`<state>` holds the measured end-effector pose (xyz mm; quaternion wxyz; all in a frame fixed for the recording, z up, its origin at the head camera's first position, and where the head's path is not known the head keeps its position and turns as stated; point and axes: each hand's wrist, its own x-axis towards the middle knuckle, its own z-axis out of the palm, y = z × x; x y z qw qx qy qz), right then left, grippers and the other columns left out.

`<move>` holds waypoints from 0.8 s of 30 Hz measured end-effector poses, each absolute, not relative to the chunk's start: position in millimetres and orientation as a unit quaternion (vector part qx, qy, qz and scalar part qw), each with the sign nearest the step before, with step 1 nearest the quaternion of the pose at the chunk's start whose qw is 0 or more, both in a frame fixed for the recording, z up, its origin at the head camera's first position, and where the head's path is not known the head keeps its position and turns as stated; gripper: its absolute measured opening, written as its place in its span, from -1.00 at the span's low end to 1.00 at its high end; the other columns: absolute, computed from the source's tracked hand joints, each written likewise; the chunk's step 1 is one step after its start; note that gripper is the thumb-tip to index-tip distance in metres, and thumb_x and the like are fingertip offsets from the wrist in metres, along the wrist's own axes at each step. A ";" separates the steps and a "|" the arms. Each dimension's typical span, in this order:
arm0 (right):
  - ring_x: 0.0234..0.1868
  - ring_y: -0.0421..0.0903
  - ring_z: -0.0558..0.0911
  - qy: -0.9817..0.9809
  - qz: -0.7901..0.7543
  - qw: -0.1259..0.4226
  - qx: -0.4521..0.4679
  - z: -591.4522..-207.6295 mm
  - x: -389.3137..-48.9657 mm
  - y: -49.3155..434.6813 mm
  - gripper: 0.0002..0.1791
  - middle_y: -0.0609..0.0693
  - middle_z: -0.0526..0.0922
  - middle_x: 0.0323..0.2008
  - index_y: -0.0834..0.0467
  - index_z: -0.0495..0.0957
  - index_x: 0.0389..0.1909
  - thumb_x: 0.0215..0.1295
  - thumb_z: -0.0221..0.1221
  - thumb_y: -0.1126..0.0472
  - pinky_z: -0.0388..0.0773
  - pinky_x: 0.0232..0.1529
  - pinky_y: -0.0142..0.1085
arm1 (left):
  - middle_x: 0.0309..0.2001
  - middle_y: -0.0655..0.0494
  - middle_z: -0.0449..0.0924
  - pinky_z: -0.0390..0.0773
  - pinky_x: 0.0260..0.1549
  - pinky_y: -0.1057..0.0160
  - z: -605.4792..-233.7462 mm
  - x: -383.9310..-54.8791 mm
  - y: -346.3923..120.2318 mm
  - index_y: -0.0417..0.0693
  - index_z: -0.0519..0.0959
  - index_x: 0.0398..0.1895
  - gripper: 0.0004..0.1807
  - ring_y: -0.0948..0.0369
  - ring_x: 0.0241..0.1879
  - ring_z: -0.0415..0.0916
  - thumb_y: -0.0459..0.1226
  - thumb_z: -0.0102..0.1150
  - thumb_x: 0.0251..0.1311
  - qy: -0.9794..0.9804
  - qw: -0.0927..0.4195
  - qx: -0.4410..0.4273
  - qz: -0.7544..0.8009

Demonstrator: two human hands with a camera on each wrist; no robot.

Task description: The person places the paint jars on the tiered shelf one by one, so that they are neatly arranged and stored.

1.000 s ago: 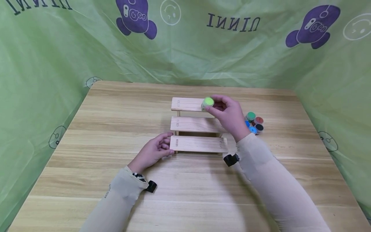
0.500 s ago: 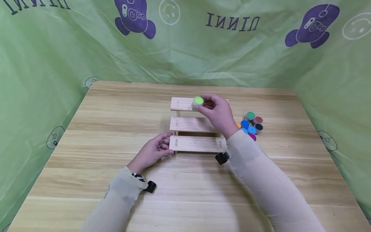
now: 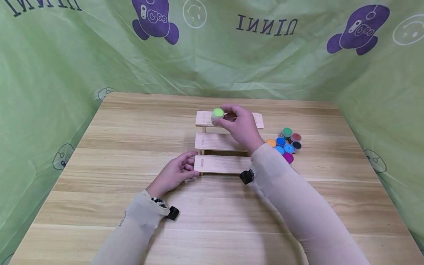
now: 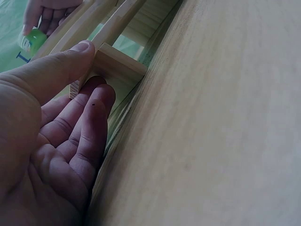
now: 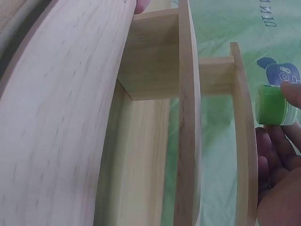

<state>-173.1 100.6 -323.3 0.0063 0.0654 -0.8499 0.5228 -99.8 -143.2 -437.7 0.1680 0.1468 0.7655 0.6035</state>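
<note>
A wooden three-step display stand (image 3: 222, 164) sits on the table, its steps rising away from me. My left hand (image 3: 173, 173) holds the left end of the lowest step; in the left wrist view its thumb (image 4: 75, 59) lies along the board's edge, with curled fingers below. My right hand (image 3: 241, 125) pinches a small paint jar with a bright green lid (image 3: 218, 113) over the left part of the top step. In the right wrist view, that jar (image 5: 272, 104) is tilted on its side between thumb and fingers, close beside the top board (image 5: 244, 141).
Right of the stand, several small paint jars cluster on the table: green (image 3: 286, 133), brown (image 3: 296, 137), black (image 3: 296, 146), orange (image 3: 271, 142), blue (image 3: 281, 141) and magenta (image 3: 288, 158). Green printed cloth (image 3: 212, 66) hangs behind and beside the wooden table (image 3: 116, 147).
My right hand has carried the green-lidded paint jar leftward along the top step, uncovering more of the jar cluster. The left hand stays at the lowest step's end.
</note>
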 end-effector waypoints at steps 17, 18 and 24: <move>-0.09 -0.15 0.61 -0.854 0.517 -0.013 0.062 -320.5 -182.0 85.1 -0.46 -0.07 0.67 -0.10 0.11 0.57 0.20 0.21 0.44 0.10 0.63 -0.08 -0.29 | 0.00 -0.18 0.59 0.64 -0.18 0.34 -437.2 -99.7 -142.9 -0.26 0.29 0.42 -0.27 0.10 -0.13 0.57 -0.45 0.37 0.19 0.761 0.163 0.158 0.608; -0.09 -0.15 0.61 -0.855 0.515 -0.013 0.063 -320.5 -182.4 84.1 -0.46 -0.07 0.67 -0.11 0.11 0.57 0.20 0.21 0.44 0.10 0.63 -0.09 -0.29 | 0.00 -0.19 0.59 0.64 -0.17 0.34 -437.0 -99.7 -142.8 -0.26 0.29 0.43 -0.26 0.10 -0.13 0.57 -0.45 0.37 0.19 0.760 0.163 0.158 0.609; -0.09 -0.14 0.60 -0.859 0.508 -0.011 0.067 -321.3 -184.3 78.9 -0.47 -0.05 0.66 -0.11 0.13 0.57 0.19 0.23 0.43 0.10 0.63 -0.10 -0.30 | 0.00 -0.20 0.58 0.64 -0.17 0.34 -436.9 -99.1 -142.1 -0.27 0.30 0.42 -0.27 0.10 -0.13 0.57 -0.47 0.36 0.18 0.756 0.164 0.156 0.614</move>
